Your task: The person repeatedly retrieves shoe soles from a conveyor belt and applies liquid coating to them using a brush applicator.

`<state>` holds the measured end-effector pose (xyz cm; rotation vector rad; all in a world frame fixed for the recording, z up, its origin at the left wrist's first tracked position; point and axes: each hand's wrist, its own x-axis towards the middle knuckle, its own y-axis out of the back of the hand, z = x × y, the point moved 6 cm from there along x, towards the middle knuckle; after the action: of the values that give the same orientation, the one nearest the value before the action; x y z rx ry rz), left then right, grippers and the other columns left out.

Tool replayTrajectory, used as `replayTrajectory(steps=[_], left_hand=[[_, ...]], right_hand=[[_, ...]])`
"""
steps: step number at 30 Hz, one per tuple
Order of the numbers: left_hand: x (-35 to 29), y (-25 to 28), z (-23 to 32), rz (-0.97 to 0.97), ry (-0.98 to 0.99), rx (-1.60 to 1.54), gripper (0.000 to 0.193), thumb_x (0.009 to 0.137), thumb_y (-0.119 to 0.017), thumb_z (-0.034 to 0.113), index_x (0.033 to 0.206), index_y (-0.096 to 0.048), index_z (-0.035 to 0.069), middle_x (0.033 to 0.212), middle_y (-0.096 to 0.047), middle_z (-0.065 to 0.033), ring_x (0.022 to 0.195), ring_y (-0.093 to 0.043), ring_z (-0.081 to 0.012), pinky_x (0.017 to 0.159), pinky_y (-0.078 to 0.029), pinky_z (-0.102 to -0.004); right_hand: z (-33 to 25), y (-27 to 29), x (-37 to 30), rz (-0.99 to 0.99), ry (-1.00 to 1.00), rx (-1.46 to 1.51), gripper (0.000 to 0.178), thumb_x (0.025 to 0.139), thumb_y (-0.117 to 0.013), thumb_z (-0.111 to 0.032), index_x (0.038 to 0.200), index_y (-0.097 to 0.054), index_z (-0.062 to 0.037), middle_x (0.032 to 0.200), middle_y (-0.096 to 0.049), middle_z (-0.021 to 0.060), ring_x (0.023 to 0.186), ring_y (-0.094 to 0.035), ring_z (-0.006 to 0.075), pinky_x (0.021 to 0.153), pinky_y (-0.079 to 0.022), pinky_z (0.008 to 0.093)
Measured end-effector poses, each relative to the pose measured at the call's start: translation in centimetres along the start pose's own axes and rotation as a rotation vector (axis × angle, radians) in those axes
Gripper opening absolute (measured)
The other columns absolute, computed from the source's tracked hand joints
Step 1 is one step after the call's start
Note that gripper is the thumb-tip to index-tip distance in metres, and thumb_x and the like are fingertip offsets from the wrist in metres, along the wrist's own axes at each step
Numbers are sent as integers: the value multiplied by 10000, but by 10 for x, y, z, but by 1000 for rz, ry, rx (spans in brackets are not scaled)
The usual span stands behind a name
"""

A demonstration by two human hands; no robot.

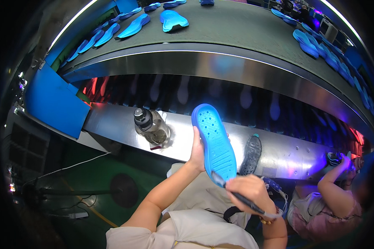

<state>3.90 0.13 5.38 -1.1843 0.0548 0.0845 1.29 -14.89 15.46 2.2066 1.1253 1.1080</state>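
While left hand [198,158] grips blue sole [214,143] by left edge, mid-frame, presumably leaving patterned face exposed, right hand [251,192] closes round brush [244,201], tip at sole's lower end. Bottle [153,128] on counter [278,154], left of centre, likely parked clear.

A broad dark-green conveyor belt [241,27] with a shiny metal side [220,53] runs across the room above a brushed-metal worktop [280,155], and a blue panel [54,101] closes its left end. White strip lights [73,23] slant along both upper sides, while red and violet light glows beneath the belt. The floor [102,170] is green, crossed by a yellow line [85,203].
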Motion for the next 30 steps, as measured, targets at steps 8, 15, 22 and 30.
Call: replayTrajectory(steps=[8, 15, 22, 30], left_hand=[[0, -32, -1, -100, -66, 3, 853, 791, -143, 715, 1214, -389, 17, 1099, -516, -162, 1026, -515, -266, 873, -443, -422], [-2, -41, 23, -151, -94, 72, 877, 767, -154, 737, 1220, -392, 25, 1109, -508, -133, 1028, -513, -239, 869, -451, -400], [-10, -60, 27, -128, -87, 97, 770, 844, -192, 638, 1271, -331, 13, 1191, -472, -151, 1068, -497, -262, 910, -418, -409], [-23, -41, 1, 2, -75, 80, 512, 914, -310, 353, 1289, -320, 4, 1199, -483, -168, 1051, -524, -259, 923, -402, -383]], right_hand=[[14, 17, 13, 129, -89, 219, 187, 658, -687, -35, 840, -644, -24, 826, -653, 105, 772, -637, 228, 712, -493, 310], [29, 21, -4, 159, -165, 258, 206, 653, -683, 21, 853, -652, -14, 880, -653, 123, 822, -629, 259, 766, -496, 326], [57, 3, -26, 380, -329, 988, 185, 744, -642, -80, 880, -586, 32, 911, -618, 209, 911, -583, 308, 859, -437, 410], [19, 4, -11, 299, -239, 729, 164, 723, -611, 41, 887, -617, 57, 926, -629, 197, 878, -616, 240, 797, -475, 304]])
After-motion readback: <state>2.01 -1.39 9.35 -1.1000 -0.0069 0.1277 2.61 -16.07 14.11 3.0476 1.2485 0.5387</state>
